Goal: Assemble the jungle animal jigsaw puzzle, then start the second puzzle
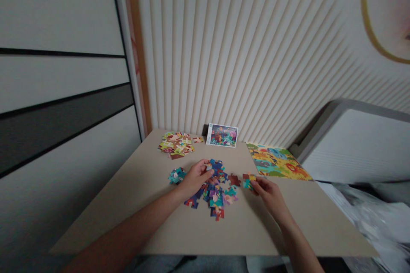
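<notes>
Loose puzzle pieces in blue, purple and teal form a pile [216, 196] at the middle of the table. My left hand [196, 177] rests at the pile's upper left, fingers bent over the pieces; whether it grips one is hard to tell. To the right of the pile, my right hand [268, 192] pinches a teal, yellow and brown puzzle piece [248, 181] between thumb and fingers. A brown piece [234, 180] lies between that piece and the pile. Left of my left hand sits a small group of teal pieces [177, 175].
A picture card [222, 135] leans by the ribbed wall. Another pile of green, cream and brown pieces [176, 144] lies at the back left. An assembled yellow animal puzzle [278, 162] lies at the back right. Clear plastic [368, 213] is beyond the table's right edge.
</notes>
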A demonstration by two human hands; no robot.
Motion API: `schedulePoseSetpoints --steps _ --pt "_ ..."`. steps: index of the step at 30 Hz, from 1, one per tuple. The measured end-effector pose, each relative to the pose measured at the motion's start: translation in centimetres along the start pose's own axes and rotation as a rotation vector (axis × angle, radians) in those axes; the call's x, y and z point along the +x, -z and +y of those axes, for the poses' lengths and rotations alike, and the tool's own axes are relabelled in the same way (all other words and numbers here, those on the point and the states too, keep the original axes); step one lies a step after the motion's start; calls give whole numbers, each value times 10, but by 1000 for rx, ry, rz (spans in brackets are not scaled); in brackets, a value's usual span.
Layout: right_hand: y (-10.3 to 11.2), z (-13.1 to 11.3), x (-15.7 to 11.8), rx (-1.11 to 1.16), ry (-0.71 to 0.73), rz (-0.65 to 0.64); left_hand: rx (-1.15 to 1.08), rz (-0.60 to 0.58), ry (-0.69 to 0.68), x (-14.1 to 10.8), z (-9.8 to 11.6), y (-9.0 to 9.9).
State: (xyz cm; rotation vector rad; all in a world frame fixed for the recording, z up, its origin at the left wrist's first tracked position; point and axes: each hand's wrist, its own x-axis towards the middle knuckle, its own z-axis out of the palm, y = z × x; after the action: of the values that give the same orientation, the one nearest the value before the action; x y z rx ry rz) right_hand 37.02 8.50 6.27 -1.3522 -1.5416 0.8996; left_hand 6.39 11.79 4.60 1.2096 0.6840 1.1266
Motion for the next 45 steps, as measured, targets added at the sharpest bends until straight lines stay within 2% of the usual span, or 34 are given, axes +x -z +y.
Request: schedulePoseSetpoints --steps 3,6,9,12,13,15,19,21,24,27,31,35,39,45 --pt "37 23 -9 -124 -55 94 -22 -2 16 0 -1 -2" --pt "60 39 -10 -261 -79 117 -34 -9 26 0 -4 -4" --pt "66 40 -6 -588 -75 194 -31 -8 22 1 -6 -2" --pt "52 24 -2 -756 51 294 -28 0 16 2 -9 0" --pt "42 15 -2 -726 106 284 -28 2 15 2 -10 1" --pt "16 -6 -2 -568 194 181 -28 2 14 2 -12 2" --pt "-43 -43 4 -253 205 -85 -38 -10 18 1 -11 0" --pt "-65 -53 13 -142 195 -166 -47 -12 19 0 -8 -1" --pt "-81 -55 31 -38 176 -203 -67 11 18 -1 -3 -1" --pt "-85 -49 43 30 155 -217 -86 42 12 0 0 0" --pt "-84 -38 46 98 102 -186 -87 77 4 1 -1 2" --pt "-77 -32 42 266 28 -34 -76 91 -4 1 0 3" --pt "-64 -32 40 375 16 101 -62 90 -8 1 1 5" --pt "-62 -33 37 451 -29 56 -51 57 -4 1 -2 5"
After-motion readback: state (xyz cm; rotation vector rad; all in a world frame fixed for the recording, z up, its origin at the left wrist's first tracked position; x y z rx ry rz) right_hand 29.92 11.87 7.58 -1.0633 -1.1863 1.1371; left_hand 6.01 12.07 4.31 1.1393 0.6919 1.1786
